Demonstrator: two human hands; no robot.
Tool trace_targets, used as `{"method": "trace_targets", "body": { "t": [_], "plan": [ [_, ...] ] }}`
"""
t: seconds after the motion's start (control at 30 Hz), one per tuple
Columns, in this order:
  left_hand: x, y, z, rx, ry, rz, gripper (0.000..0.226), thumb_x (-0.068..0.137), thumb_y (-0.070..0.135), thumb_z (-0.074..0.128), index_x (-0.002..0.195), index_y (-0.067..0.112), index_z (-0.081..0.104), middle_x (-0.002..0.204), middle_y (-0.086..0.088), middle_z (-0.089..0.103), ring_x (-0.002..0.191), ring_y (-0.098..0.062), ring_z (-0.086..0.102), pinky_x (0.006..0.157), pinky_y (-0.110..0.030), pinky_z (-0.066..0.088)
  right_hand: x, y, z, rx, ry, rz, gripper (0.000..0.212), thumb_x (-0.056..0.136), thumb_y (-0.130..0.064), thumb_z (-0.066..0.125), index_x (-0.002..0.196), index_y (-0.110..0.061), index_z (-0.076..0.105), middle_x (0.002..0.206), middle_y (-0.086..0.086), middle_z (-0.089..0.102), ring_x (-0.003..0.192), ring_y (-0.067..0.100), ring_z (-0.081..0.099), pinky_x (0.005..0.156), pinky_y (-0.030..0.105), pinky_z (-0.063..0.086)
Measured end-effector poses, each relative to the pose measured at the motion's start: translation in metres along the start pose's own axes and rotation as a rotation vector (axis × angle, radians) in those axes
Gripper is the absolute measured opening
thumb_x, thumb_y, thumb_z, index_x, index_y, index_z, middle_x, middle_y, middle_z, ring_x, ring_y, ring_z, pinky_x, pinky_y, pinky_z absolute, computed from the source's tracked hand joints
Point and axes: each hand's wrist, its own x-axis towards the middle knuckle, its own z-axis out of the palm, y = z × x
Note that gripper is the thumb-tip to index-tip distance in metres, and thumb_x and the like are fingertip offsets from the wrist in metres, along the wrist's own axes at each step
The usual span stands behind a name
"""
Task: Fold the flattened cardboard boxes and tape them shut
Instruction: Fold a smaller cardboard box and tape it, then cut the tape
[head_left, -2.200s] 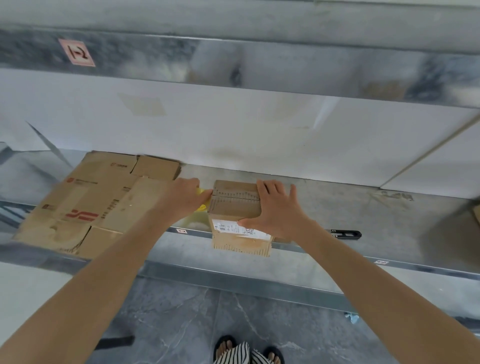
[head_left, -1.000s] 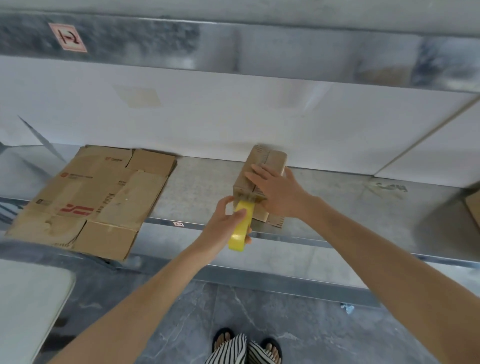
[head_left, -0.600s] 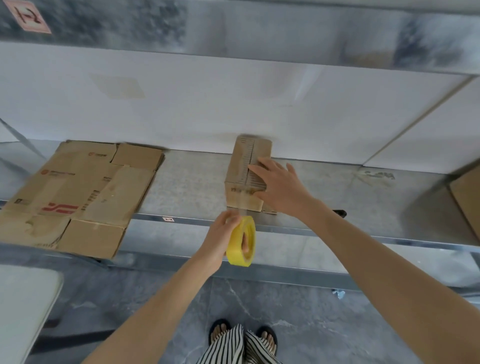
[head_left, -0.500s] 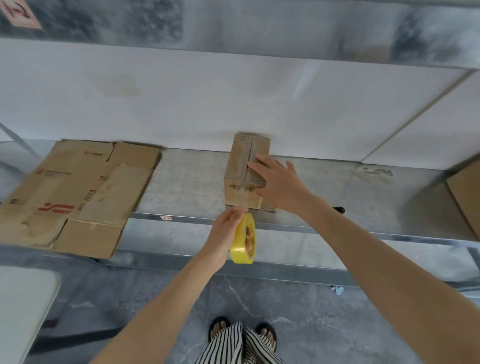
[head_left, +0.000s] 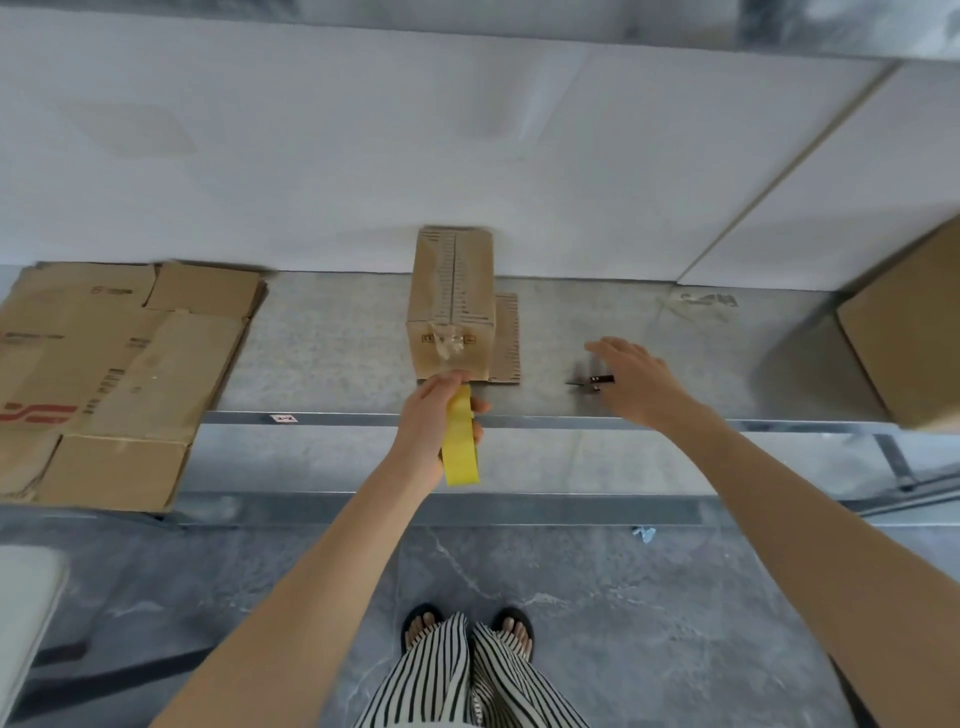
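I have the small folded cardboard box (head_left: 452, 291) standing on the metal shelf (head_left: 322, 353), its far end against the white wall and a loose flap lying flat beside its right side. My left hand (head_left: 431, 431) is curled round the yellow tape roll (head_left: 460, 447) just below the box's near end, where clear tape already clings. My right hand (head_left: 634, 384) hovers with fingers spread and holds nothing, just beside a small black cutter (head_left: 592, 382); I cannot tell whether it touches it. I judge the box light and thin-walled: stiff along its edges, easily dented on its faces, and likely to slide on bare metal. I would steady it with a flat palm on top, near a corner. More flattened cardboard boxes (head_left: 104, 364) wait to the left.
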Motion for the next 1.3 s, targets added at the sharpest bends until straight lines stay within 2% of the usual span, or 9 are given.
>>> {"method": "trace_targets", "body": {
  "t": [0.17, 0.37, 0.47, 0.6, 0.73, 0.9, 1.07, 1.17, 1.3],
  "plan": [
    [0.000, -0.002, -0.001, -0.008, -0.012, 0.010, 0.014, 0.098, 0.019, 0.047, 0.092, 0.010, 0.057, 0.067, -0.012, 0.063, 0.042, -0.018, 0.050, 0.042, -0.023, 0.044, 0.003, 0.013, 0.014, 0.015, 0.076, 0.005, 0.030, 0.094, -0.016, 0.047, 0.123, -0.018, 0.052, 0.133, 0.003, 0.043, 0.121, 0.026, 0.041, 0.099, 0.042, 0.034],
    [-0.003, 0.001, -0.009, -0.014, -0.045, 0.011, 0.017, 0.099, 0.017, 0.046, 0.088, 0.010, 0.057, 0.079, -0.015, 0.068, 0.045, -0.019, 0.055, 0.049, -0.025, 0.049, 0.003, 0.003, 0.016, -0.044, 0.162, -0.005, 0.025, 0.098, -0.028, 0.046, 0.104, -0.005, 0.055, 0.104, 0.010, 0.053, 0.100, 0.030, 0.052, 0.082, 0.036, 0.038],
    [-0.004, 0.001, -0.013, -0.009, -0.055, -0.004, 0.018, 0.099, 0.016, 0.045, 0.088, 0.011, 0.058, 0.087, -0.016, 0.071, 0.049, -0.017, 0.058, 0.053, -0.025, 0.051, -0.001, -0.009, 0.007, 0.333, 0.177, 0.061, 0.022, 0.097, -0.029, 0.049, 0.093, -0.009, 0.053, 0.085, 0.007, 0.061, 0.077, 0.024, 0.057, 0.066, 0.034, 0.042],
    [-0.006, 0.000, -0.013, -0.047, -0.052, -0.017, 0.017, 0.099, 0.012, 0.045, 0.087, 0.009, 0.057, 0.089, -0.020, 0.070, 0.049, -0.018, 0.056, 0.055, -0.027, 0.050, -0.015, -0.046, -0.014, 0.816, 0.109, -0.006, 0.012, 0.096, -0.017, 0.050, 0.095, -0.009, 0.058, 0.078, 0.001, 0.065, 0.066, 0.012, 0.057, 0.069, 0.029, 0.048],
    [-0.008, -0.002, -0.006, -0.050, 0.004, 0.017, 0.018, 0.098, 0.008, 0.045, 0.084, 0.007, 0.055, 0.084, -0.021, 0.069, 0.047, -0.017, 0.053, 0.051, -0.025, 0.046, -0.025, -0.077, -0.015, 0.732, -0.061, -0.132, 0.014, 0.095, -0.016, 0.050, 0.099, -0.009, 0.062, 0.077, -0.002, 0.064, 0.063, 0.009, 0.050, 0.063, 0.023, 0.045],
    [-0.009, -0.008, 0.000, -0.072, 0.053, 0.076, 0.021, 0.097, 0.003, 0.042, 0.080, 0.008, 0.054, 0.060, -0.009, 0.066, 0.070, -0.024, 0.065, 0.048, -0.024, 0.043, -0.023, -0.091, -0.004, 0.658, -0.100, -0.172, 0.016, 0.093, -0.016, 0.053, 0.090, -0.008, 0.066, 0.072, -0.006, 0.062, 0.061, 0.010, 0.045, 0.060, 0.024, 0.037],
    [-0.011, -0.006, 0.001, -0.059, 0.028, 0.095, 0.023, 0.097, 0.002, 0.041, 0.078, 0.009, 0.051, 0.104, -0.034, 0.063, 0.048, -0.016, 0.061, 0.051, -0.025, 0.042, -0.023, -0.101, -0.004, 0.668, -0.107, -0.160, 0.014, 0.093, -0.018, 0.053, 0.090, -0.012, 0.066, 0.071, -0.007, 0.061, 0.060, 0.003, 0.049, 0.061, 0.017, 0.039],
    [-0.012, -0.007, 0.001, -0.055, 0.024, 0.100, 0.023, 0.097, 0.002, 0.040, 0.077, 0.009, 0.051, 0.104, -0.034, 0.063, 0.049, -0.017, 0.062, 0.052, -0.025, 0.041, -0.023, -0.101, -0.005, 0.683, -0.120, -0.155, 0.015, 0.093, -0.017, 0.054, 0.089, -0.010, 0.066, 0.070, -0.006, 0.061, 0.058, 0.005, 0.046, 0.059, 0.018, 0.038],
    [-0.010, -0.009, 0.002, -0.069, 0.062, 0.102, 0.022, 0.097, 0.003, 0.042, 0.080, 0.009, 0.055, 0.087, -0.020, 0.065, 0.063, -0.019, 0.066, 0.048, -0.023, 0.043, -0.025, -0.096, -0.009, 0.698, -0.140, -0.150, 0.018, 0.094, -0.016, 0.054, 0.094, -0.004, 0.067, 0.071, -0.004, 0.061, 0.055, 0.008, 0.041, 0.051, 0.013, 0.034]
  ]
}}
